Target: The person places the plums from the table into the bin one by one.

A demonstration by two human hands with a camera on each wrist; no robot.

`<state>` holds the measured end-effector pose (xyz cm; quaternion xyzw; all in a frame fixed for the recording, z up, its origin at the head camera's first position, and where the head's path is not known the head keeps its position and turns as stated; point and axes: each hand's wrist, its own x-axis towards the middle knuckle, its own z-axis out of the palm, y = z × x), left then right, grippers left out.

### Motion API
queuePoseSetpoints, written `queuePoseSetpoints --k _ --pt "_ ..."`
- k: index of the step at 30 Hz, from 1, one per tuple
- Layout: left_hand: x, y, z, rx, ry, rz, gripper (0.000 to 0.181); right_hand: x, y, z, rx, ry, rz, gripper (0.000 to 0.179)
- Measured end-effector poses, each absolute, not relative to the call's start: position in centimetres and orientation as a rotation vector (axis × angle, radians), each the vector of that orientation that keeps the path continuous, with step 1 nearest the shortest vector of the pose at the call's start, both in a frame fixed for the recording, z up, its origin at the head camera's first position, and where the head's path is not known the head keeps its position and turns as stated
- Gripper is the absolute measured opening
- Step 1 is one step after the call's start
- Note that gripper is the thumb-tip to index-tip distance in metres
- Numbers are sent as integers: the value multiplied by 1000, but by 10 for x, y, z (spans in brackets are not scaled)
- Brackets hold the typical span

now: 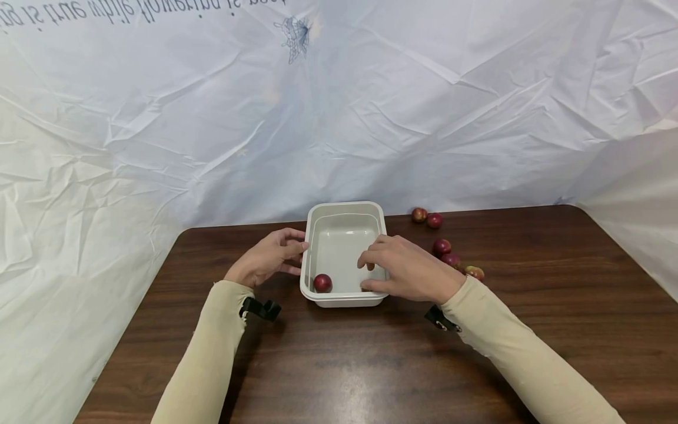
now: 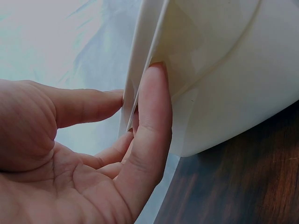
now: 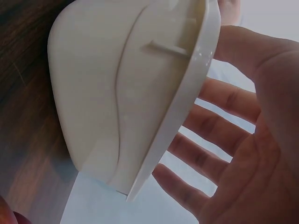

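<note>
A pale grey plastic container (image 1: 344,247) stands near the table's back edge, one dark red plum (image 1: 322,283) in its front left corner. My left hand (image 1: 275,254) pinches the container's left rim; in the left wrist view the thumb lies on the rim and a finger is under it. My right hand (image 1: 410,268) reaches over the right rim, its fingers bent loosely above the inside. In the right wrist view the right fingers (image 3: 205,121) are spread beyond the rim (image 3: 187,100), and I see nothing held. A small dark patch below the right thumb is mostly hidden.
Right of the container lie more plums: two at the back edge (image 1: 426,218), and several in a row (image 1: 450,261) near my right wrist, one of them yellowish (image 1: 474,272). A white sheet (image 1: 339,118) hangs behind the brown wooden table (image 1: 339,365).
</note>
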<state>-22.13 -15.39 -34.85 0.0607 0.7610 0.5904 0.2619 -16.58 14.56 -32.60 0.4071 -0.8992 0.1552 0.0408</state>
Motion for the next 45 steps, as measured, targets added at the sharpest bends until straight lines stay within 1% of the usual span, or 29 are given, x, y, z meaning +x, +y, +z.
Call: queuePoseSetpoints --k 9,19,31,38,45 --pt "-222 -154 -349 169 2066 1590 46 -170 152 -322 1185 -2763 504 22" --pt "-222 -154 -349 166 2063 1595 46 -174 171 -308 1059 -2794 511 31" --pt "-221 -155 -348 154 2067 1589 47 -182 191 -297 964 -2804 547 30" --pt "-221 -154 -348 126 2062 1594 43 -184 202 -292 864 -2822 571 32" --pt "-222 -155 -350 159 2063 1593 45 -187 215 -290 768 -2851 597 31"
